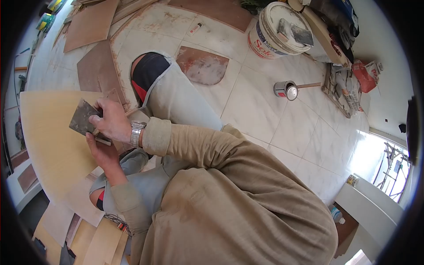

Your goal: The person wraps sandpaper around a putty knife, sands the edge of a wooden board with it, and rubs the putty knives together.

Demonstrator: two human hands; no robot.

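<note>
My right hand (114, 120), with a metal watch (137, 133) at the wrist, is closed on a dark, square-edged scraper plate (81, 117). Its thumb presses on the plate's upper face. Just below, my left hand (105, 155) has its fingers at the plate's lower edge, where a pale strip (104, 141) shows. Whether this strip belongs to the same plate, I cannot tell. Both hands are over the edge of a large pale-yellow sheet (48, 145), which is slightly curved. My knees, in light trousers (181, 101), bend on either side of my forearms.
Brown boards (95, 24) lie on the tiled floor (256, 101) at upper left. A stained brown piece (203, 65) rests near my knee. A white bucket (276, 33) carries dark plates (301, 34) on its lid. An open tin (286, 89) and a stick (309, 85) are to its lower right.
</note>
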